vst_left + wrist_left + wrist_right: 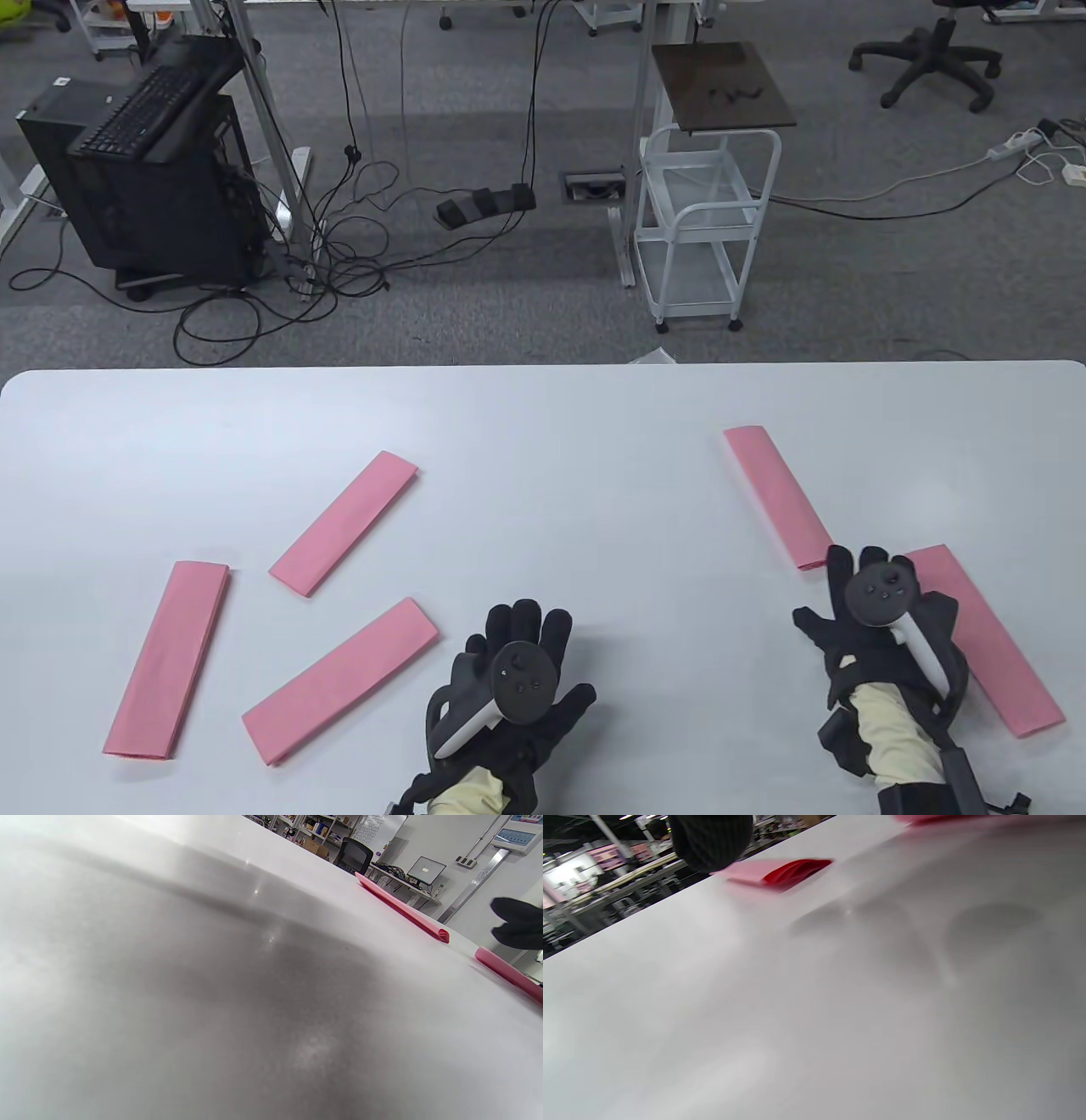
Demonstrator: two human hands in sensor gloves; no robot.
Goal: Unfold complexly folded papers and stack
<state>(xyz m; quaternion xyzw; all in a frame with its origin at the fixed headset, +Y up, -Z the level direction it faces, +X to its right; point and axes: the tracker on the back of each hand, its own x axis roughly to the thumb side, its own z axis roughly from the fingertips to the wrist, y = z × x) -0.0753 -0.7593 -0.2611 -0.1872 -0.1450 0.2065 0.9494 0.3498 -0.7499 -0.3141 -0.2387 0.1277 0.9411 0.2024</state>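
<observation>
Five pink folded papers lie on the white table, all still folded into long strips, none stacked yet. Three sit on the left: one upright strip near the left edge, one slanted above it, one slanted nearer the middle. Two sit on the right: a far strip and a near strip, well apart from the left group.

Right hand hovers with fingers spread and fairly straight, fingertips at or just over the near end of the far right strip; holding nothing. The right wrist view shows that strip's end, with its layers gaping. Whether a fingertip actually touches the paper, I cannot tell.

Left hand lies flat over bare table between the two groups, fingers extended, empty.

Judgement: the step in hand is picking up the first paper, likely the far right strip. To do it well, pinch the loose outer layer at the gaping end, not the whole stack, and pin the other end with the left hand so the strip does not slide. Open one fold at a time; thin paper tears if pulled against a crease.
</observation>
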